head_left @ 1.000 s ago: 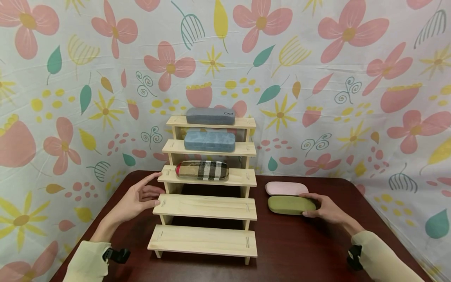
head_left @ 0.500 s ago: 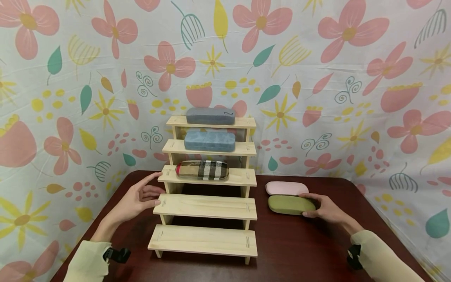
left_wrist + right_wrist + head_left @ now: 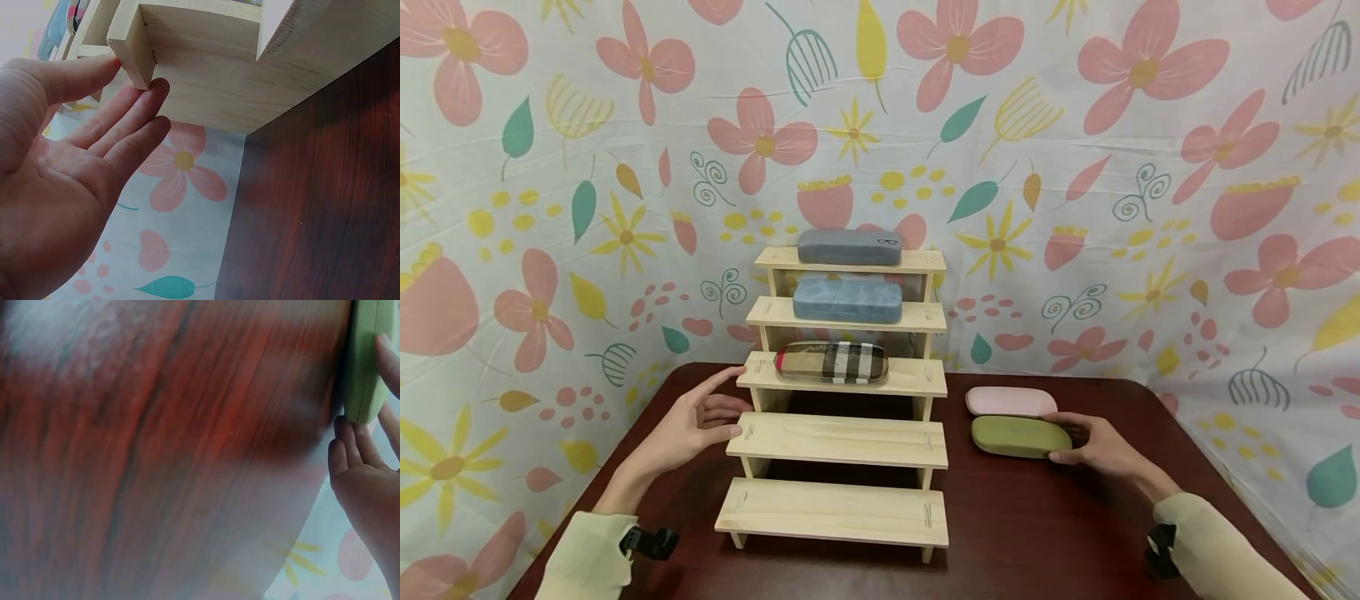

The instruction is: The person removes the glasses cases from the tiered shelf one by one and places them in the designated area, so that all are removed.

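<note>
In the head view, my right hand holds the right end of an olive-green glasses case, thumb along its near side and fingers at the far side. The case lies on the table, just in front of a pink glasses case. My left hand touches the left edges of a stepped wooden rack with fairly straight fingers. In the left wrist view, the left thumb and fingertips meet a board end. The right wrist view shows the green case partly cut off beside the right hand.
On the rack's upper steps lie a grey glasses case, a light blue glasses case and a plaid glasses case. The rack stands on a dark red wooden table. A flower-patterned cloth hangs behind and at the sides.
My right hand has slid slightly to the right along the green case, while the case stays in place. The left hand and the rack have not visibly moved.
</note>
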A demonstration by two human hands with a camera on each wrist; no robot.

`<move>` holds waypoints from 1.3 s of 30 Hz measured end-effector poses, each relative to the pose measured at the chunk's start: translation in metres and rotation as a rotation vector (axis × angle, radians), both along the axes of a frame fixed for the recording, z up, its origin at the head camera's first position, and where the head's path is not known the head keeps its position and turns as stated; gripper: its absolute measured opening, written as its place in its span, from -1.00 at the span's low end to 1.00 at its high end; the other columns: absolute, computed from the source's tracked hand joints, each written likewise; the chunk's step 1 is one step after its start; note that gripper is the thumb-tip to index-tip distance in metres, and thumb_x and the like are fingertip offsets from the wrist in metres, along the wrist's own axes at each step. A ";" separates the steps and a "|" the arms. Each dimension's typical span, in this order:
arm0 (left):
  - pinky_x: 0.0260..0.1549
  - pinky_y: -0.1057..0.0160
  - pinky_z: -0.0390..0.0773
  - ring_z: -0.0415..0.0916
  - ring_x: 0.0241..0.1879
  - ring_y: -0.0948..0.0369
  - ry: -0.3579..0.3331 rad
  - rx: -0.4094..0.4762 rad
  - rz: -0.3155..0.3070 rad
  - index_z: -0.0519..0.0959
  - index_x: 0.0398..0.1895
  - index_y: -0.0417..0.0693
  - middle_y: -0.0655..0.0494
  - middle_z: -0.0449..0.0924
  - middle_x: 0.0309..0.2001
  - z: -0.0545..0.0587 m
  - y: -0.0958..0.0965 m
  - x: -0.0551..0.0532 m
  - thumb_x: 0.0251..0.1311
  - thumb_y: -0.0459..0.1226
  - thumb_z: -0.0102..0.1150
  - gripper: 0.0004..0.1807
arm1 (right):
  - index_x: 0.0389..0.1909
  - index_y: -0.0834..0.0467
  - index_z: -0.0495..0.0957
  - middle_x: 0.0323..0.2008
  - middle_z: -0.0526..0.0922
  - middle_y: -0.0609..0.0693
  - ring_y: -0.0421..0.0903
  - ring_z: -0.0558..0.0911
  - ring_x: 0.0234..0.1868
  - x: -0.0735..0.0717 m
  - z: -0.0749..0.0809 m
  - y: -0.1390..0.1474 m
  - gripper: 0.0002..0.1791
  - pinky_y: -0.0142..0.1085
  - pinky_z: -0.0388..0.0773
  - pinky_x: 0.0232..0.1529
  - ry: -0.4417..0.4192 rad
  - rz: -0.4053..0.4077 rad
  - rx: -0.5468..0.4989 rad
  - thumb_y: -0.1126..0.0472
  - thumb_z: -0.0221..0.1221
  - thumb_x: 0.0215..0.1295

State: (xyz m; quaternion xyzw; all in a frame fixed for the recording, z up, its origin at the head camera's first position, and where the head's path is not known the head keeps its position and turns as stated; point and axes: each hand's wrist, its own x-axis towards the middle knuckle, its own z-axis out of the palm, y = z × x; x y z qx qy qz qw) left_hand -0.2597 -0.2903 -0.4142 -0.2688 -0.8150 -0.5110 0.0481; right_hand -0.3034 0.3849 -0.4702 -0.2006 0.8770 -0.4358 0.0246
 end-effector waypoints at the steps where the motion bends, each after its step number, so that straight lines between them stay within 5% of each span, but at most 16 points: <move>1: 0.09 0.03 0.65 0.69 0.06 0.12 0.000 -0.001 0.002 0.16 0.67 -0.08 -0.20 0.70 0.05 0.000 0.000 0.000 0.27 -0.49 0.43 -0.05 | 0.40 0.41 0.46 0.29 0.54 0.40 0.18 0.64 0.16 0.000 0.001 0.000 -0.27 -0.28 0.64 0.00 0.002 0.000 -0.007 0.27 0.50 0.27; 12: 0.07 -0.02 0.66 0.69 0.06 0.09 0.000 -0.004 -0.003 0.15 0.67 -0.08 -0.19 0.70 0.06 0.001 0.001 0.001 0.28 -0.49 0.42 -0.05 | 0.39 0.43 0.46 0.29 0.53 0.41 0.31 0.61 0.17 0.000 0.000 0.001 -0.29 -0.31 0.65 -0.04 -0.010 -0.007 -0.035 0.30 0.48 0.29; 18: 0.06 0.17 0.66 0.68 0.07 0.09 -0.002 0.008 -0.010 0.15 0.67 -0.08 -0.26 0.68 0.08 0.000 0.000 0.000 0.29 -0.49 0.42 -0.05 | 0.39 0.45 0.45 0.29 0.53 0.43 0.34 0.60 0.18 0.000 0.001 0.001 -0.29 -0.32 0.65 -0.05 -0.011 -0.012 -0.038 0.30 0.48 0.28; 25: 0.11 -0.09 0.63 0.66 0.10 0.07 -0.020 0.000 0.003 0.16 0.68 -0.04 -0.29 0.65 0.12 -0.001 -0.001 0.000 0.29 -0.45 0.43 -0.05 | 0.38 0.43 0.46 0.27 0.54 0.42 0.32 0.61 0.16 0.000 0.000 0.001 -0.30 -0.32 0.65 -0.05 -0.010 -0.022 -0.030 0.30 0.48 0.28; 39: 0.09 0.14 0.65 0.68 0.08 0.11 -0.003 0.002 -0.003 0.16 0.67 -0.07 -0.20 0.69 0.07 -0.002 -0.001 0.000 0.29 -0.46 0.43 -0.05 | 0.37 0.41 0.49 0.26 0.56 0.40 0.31 0.62 0.17 0.001 0.000 -0.001 -0.29 -0.33 0.63 -0.05 -0.004 -0.050 0.009 0.26 0.50 0.26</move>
